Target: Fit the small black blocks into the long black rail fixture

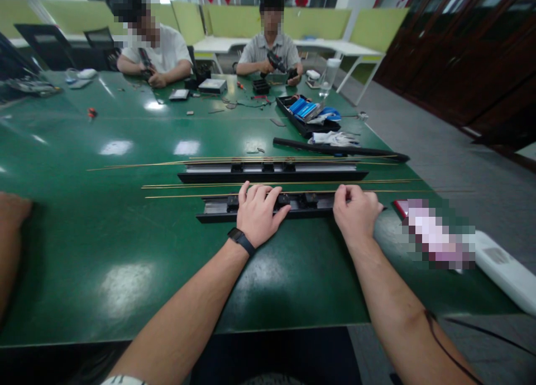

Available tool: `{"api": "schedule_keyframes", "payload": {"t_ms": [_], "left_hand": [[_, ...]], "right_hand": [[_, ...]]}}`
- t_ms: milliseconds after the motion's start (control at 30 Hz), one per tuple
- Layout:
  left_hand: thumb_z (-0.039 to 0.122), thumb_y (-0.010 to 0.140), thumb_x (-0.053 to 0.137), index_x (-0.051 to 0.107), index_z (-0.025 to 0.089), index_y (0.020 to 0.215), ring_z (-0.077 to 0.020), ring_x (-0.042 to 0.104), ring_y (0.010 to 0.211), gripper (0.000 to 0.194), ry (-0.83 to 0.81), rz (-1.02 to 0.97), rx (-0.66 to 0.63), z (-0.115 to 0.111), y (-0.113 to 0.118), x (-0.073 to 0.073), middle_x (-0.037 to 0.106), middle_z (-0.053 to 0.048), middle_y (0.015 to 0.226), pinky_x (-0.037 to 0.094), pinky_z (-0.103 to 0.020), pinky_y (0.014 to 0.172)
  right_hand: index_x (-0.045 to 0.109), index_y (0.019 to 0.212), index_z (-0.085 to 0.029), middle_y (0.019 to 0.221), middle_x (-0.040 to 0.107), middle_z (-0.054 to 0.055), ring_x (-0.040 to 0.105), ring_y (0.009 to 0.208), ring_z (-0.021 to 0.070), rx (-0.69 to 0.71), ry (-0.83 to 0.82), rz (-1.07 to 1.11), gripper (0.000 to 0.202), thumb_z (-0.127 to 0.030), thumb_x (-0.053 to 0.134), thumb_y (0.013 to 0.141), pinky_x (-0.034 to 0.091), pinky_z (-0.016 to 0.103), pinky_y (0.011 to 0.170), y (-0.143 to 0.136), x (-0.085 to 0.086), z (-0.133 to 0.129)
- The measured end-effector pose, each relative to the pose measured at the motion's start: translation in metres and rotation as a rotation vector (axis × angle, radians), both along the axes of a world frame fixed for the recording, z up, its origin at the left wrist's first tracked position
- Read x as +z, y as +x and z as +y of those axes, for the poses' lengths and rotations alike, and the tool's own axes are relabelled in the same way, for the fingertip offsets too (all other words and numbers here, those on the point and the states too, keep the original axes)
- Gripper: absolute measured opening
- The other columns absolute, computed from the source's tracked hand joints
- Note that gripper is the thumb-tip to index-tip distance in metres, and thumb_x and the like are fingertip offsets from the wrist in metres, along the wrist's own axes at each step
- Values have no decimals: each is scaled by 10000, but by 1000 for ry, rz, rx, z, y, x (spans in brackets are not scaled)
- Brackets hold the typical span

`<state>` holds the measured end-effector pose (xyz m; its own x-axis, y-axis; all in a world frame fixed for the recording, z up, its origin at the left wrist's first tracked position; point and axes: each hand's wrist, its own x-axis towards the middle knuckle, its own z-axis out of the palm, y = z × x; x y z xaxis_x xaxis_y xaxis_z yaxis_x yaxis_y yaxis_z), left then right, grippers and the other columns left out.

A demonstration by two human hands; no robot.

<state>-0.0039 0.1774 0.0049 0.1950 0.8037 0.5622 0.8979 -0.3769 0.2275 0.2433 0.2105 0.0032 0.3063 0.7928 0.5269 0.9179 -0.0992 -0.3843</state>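
Observation:
A black rail with a silver inner channel (215, 207) lies across the green table in front of me, with black blocks (309, 199) seated in it. My left hand (258, 209) rests over the rail's middle, fingers spread on the blocks. At the right end, my right hand (357, 207) is closed in a pinch on a thin brass rod (180, 196) that runs along the rail's far edge. Just beyond lies a second black rail (272, 176) with similar blocks and thin rods on it.
Behind the rails are a long black tube (339, 149), white gloves (333, 138) and a black tray (288, 117) of blue items. A phone-like item (435, 231) and a white device (502, 267) lie right. Two people sit opposite; another person's hand (12, 209) is at left.

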Motion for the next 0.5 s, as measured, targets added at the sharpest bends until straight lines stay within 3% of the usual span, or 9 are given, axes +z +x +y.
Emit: {"api": "schedule_keyframes", "payload": {"t_ms": [500], "left_hand": [[547,997,590,682,253,1308,-298,583,1249,438,12,10,17,0,0,-1,717,-81,1227,227,-558,1274]], "right_hand": [[695,886,-210,810,684,59,557,925,252,132,5,46,323,-445,500,990,314,410,889,-3,-3,0]]}}
